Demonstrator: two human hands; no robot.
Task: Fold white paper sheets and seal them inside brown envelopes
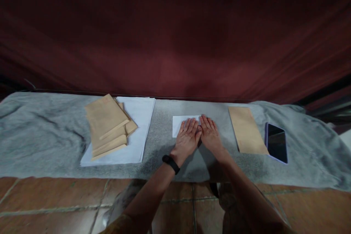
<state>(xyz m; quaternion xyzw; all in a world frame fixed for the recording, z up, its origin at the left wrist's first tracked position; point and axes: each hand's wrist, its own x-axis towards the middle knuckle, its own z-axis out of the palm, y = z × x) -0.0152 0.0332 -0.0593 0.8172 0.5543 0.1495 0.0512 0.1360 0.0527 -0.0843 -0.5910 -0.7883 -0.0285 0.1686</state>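
My left hand (pixel 188 137) and my right hand (pixel 210 133) lie flat side by side, fingers stretched out, pressing on a small folded white paper (pixel 178 124) in the middle of a grey cloth (pixel 41 135). The hands cover most of the paper; only its left part and top edge show. A black band sits on my left wrist. Neither hand grips anything.
Left of the hands, a pile of brown envelopes (pixel 108 126) rests on white sheets (pixel 137 117). To the right lie a single brown envelope (pixel 246 129) and a dark phone (pixel 276 142). A dark red curtain (pixel 175 36) hangs behind; tiled floor (pixel 55 201) lies in front.
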